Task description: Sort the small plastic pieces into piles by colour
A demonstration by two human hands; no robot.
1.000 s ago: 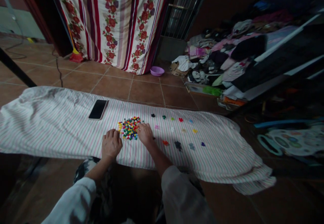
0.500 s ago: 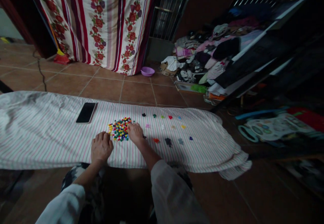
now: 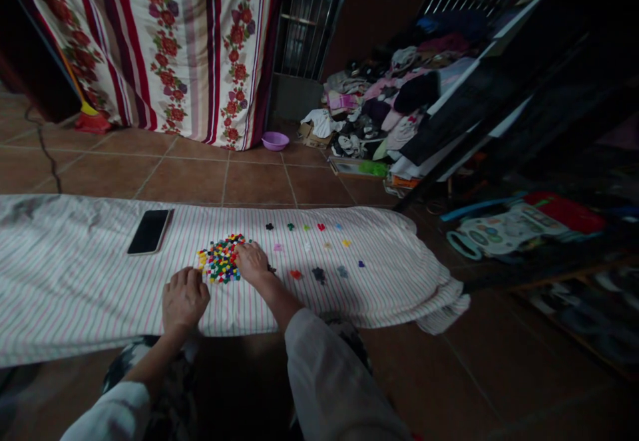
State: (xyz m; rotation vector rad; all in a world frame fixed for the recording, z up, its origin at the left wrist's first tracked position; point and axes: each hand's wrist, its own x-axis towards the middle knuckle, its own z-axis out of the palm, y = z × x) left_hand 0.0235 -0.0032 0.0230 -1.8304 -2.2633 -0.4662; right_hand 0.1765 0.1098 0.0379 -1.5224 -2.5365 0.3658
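A pile of small multicoloured plastic pieces [image 3: 218,261] lies on the striped cloth [image 3: 100,301]. At the pile's right edge is my right hand [image 3: 252,263], palm down, its fingers bent together among the pieces; the fingertips are hidden. My left hand [image 3: 186,298] rests on the cloth just left of and below the pile, with curled fingers whose tips point away from view. Right of the pile, small clusters sorted by colour sit in rows, among them a red one [image 3: 321,227], an orange one [image 3: 296,274], a dark grey one [image 3: 318,274] and a yellow one [image 3: 346,243].
A phone [image 3: 150,232] with a dark screen lies left of the pile. Beyond the cloth, a purple basin [image 3: 275,140] stands on the tiled floor before a floral curtain [image 3: 170,48]. Heaped clothes [image 3: 379,102] are at the back right, and a toy panel [image 3: 504,231] is at the right.
The whole view has shifted, so the pile, phone and clusters appear further left. Both hands keep nearly the same places beside the pile.
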